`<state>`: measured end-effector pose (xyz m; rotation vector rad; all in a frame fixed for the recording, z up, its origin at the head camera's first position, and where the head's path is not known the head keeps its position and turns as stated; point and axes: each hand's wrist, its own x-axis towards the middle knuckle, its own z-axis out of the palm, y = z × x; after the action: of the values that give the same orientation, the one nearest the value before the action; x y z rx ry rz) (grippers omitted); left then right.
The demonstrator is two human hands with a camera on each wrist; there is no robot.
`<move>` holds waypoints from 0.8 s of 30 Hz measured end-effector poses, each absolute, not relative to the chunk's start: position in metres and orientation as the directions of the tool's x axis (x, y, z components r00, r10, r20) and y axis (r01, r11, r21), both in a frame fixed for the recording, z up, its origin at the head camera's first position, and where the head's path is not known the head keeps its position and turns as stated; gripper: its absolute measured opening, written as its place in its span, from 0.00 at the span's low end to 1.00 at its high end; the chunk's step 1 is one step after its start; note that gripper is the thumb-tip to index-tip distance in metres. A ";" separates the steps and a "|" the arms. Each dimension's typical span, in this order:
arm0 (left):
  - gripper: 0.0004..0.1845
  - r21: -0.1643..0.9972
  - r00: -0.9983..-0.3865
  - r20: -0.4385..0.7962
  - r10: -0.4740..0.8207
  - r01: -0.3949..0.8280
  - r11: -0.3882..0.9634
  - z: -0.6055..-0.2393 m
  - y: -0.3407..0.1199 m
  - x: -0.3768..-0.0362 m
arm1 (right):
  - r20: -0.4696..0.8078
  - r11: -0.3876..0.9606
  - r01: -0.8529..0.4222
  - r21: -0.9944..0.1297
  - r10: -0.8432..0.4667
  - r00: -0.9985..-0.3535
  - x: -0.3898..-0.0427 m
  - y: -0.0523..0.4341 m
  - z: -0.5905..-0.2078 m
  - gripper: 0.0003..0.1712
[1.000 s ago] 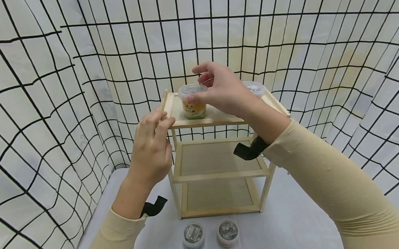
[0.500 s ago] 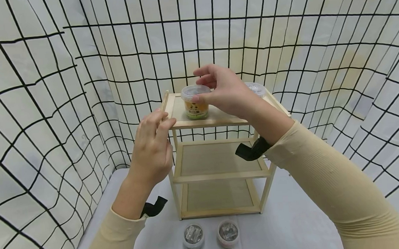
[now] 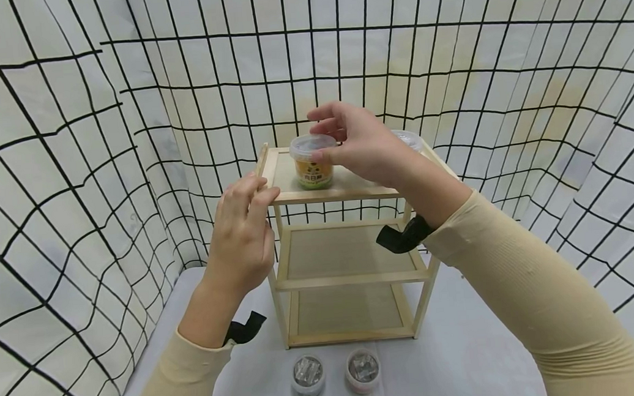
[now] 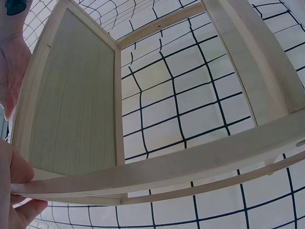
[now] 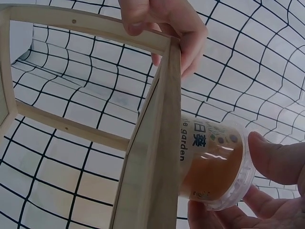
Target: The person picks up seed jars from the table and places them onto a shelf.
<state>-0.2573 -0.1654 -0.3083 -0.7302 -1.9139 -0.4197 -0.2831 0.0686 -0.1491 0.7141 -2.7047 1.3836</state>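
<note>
Much of the scene is being hidden: the right hand (image 3: 360, 143) is covering the far side of the small plastic tub (image 3: 311, 161), so only its clear lid, orange-yellow contents and part of a printed label are showing, and behind the wrist a second clear-lidded tub (image 3: 407, 139) is peeking out with its body concealed. The right hand's thumb and fingers are curling around the first tub's rim, gripping it where it is sitting on the top tier of the wooden shelf (image 3: 344, 190), toward the left half of that tier; in the right wrist view the tub (image 5: 212, 164) is appearing round, translucent and ribbed at the lid edge, with the thumb and fingers pinching it, and the label text is only partly readable. The left hand (image 3: 242, 234) is pinching the front left corner of the top tier, fingertips on top of the pale, smooth timber frame; the left wrist view is showing little beyond slats from below and slivers of skin at the frame's edge. At the bottom edge, four small round jars (image 3: 308, 375) are standing on the grey worktop (image 3: 460, 353), the nearer two cut off, their crinkled silvery contents hard to identify. A black-gridded white cloth backdrop (image 3: 70, 148) is surrounding everything.
</note>
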 end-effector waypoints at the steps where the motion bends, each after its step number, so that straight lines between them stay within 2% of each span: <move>1: 0.26 -0.027 -0.315 0.899 0.304 0.653 0.757 -0.308 -0.165 -0.257 | 0.221 0.502 -0.408 -0.763 -0.391 -0.893 -0.283 0.069 -0.149 0.37; 24: 0.26 -0.036 -0.320 0.894 0.313 0.645 0.763 -0.308 -0.165 -0.256 | 0.230 0.476 -0.412 -0.777 -0.394 -0.890 -0.279 0.069 -0.152 0.37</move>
<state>-0.2559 -0.1650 -0.3078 -0.7288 -1.9240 -0.4022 -0.2795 0.0689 -0.1520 0.7316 -2.6816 1.4206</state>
